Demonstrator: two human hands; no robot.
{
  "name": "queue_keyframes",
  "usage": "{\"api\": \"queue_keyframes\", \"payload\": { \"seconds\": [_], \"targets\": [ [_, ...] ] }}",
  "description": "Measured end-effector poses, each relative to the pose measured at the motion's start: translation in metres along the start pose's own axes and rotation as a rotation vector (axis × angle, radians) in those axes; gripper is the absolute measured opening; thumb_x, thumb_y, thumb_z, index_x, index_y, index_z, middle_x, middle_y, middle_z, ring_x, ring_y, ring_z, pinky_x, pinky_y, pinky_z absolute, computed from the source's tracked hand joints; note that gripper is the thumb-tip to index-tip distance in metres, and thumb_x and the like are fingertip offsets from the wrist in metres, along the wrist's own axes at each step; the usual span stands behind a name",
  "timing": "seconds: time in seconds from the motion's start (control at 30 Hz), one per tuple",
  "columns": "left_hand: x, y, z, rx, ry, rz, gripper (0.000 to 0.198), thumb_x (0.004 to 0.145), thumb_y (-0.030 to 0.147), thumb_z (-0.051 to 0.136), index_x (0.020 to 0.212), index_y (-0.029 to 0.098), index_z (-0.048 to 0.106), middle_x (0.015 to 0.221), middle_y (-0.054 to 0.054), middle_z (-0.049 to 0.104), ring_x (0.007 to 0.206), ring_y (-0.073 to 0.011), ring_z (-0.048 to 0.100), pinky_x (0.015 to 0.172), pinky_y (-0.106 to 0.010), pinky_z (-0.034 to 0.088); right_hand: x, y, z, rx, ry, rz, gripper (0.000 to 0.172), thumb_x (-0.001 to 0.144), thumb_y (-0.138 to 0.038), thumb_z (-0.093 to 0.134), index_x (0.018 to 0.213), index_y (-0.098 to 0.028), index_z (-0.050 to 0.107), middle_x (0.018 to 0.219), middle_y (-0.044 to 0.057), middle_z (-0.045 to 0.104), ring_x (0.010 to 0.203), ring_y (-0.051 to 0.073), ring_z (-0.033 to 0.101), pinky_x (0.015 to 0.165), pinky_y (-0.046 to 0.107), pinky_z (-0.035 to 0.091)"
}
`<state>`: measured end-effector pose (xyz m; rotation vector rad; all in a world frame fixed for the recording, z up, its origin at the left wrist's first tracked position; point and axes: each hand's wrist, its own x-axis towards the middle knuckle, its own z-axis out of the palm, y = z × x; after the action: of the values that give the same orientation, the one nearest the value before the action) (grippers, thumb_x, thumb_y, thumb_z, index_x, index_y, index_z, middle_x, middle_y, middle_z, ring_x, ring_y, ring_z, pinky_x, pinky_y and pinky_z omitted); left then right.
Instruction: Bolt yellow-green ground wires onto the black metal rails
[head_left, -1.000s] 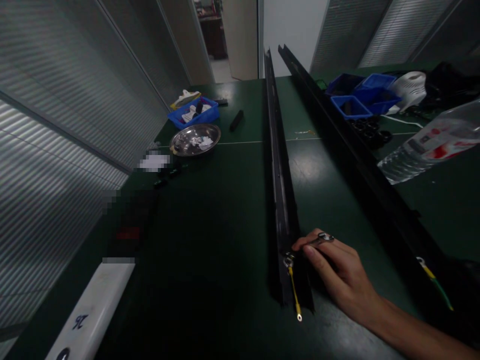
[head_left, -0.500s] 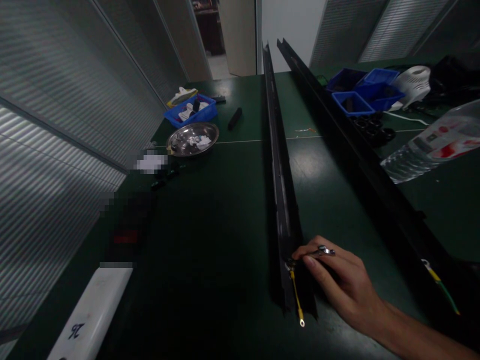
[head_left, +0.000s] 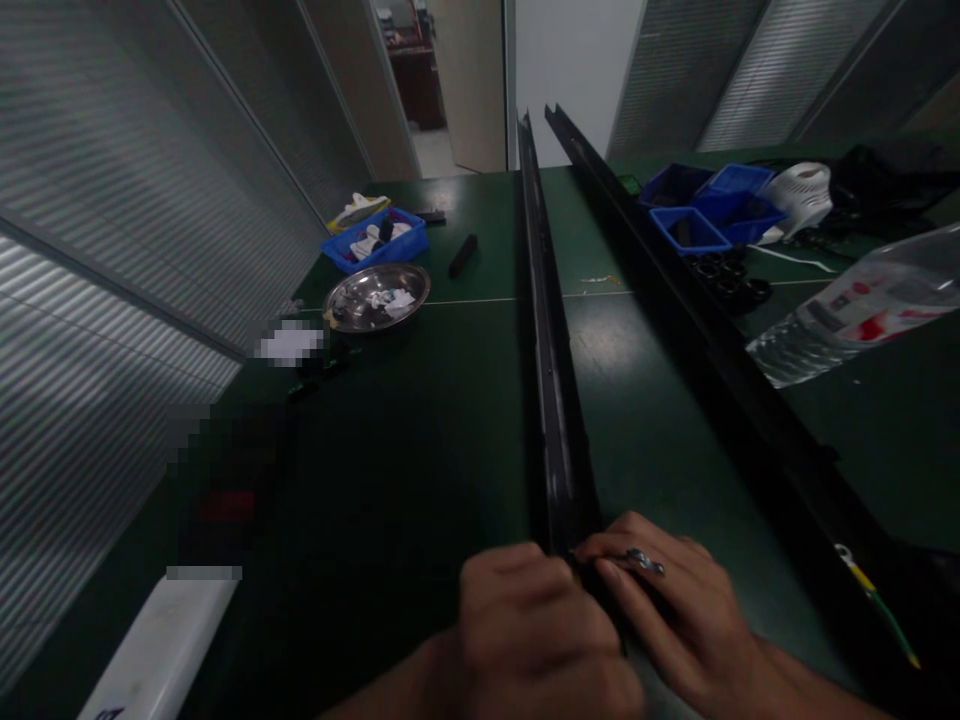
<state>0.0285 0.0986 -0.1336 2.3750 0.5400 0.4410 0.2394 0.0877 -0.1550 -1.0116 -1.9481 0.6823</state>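
From afar I'm viewing a dark green worktop (head_left: 405,430), and the central black channel (head_left: 551,420) is lying lengthwise along it. Left of that channel, a metal bowl (head_left: 354,308), a blue basket (head_left: 397,250), a short black bar (head_left: 463,256) and a white piece (head_left: 157,650) are resting; right of it, a second channel (head_left: 742,370), blue bins (head_left: 709,247) and a plastic bottle (head_left: 862,310) are sitting.

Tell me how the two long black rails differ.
The left rail runs nearly straight up the view; the right rail slants. The left hand and right hand are at the left rail's near end; the right rail is untouched, its green-and-yellow wire visible. Both are black and lie on the green table.
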Motion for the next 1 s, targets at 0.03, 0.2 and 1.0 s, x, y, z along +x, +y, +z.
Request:
{"api": "queue_keyframes", "payload": {
  "seconds": [0.03,0.2,1.0],
  "targets": [
    [0.005,-0.012,-0.005,-0.034,0.312,0.010,0.040,0.108,0.030,0.028,0.087,0.024,0.062,0.076,-0.005,0.068,0.068,-0.0183,0.064,0.065,-0.035,0.053,0.000,0.000,0.000,-0.010,-0.016,0.005,0.022,0.100,-0.009,0.048,0.113,-0.019,0.063,0.088,0.004,0.071,0.073,0.015,0.069,0.062,0.027,0.051],
    [0.024,-0.044,-0.016,-0.150,0.507,-0.113,0.023,0.093,0.007,0.038,0.099,0.018,0.057,0.082,-0.003,0.066,0.069,-0.0139,0.065,0.064,-0.027,0.050,0.002,-0.001,0.000,-0.065,-0.043,0.014,0.021,0.102,-0.012,0.048,0.114,-0.018,0.063,0.084,0.002,0.068,0.070,0.013,0.068,0.059,0.026,0.048],
    [0.025,-0.050,-0.014,-0.081,0.082,0.026,0.053,0.078,0.013,0.044,0.131,0.016,0.049,0.093,-0.005,0.074,0.066,-0.0182,0.070,0.059,-0.030,0.056,0.007,0.009,0.006,-0.138,0.031,-0.147,0.026,0.108,-0.019,0.044,0.102,-0.015,0.069,0.077,0.002,0.072,0.058,0.010,0.067,0.050,0.021,0.050]
  ]
}}
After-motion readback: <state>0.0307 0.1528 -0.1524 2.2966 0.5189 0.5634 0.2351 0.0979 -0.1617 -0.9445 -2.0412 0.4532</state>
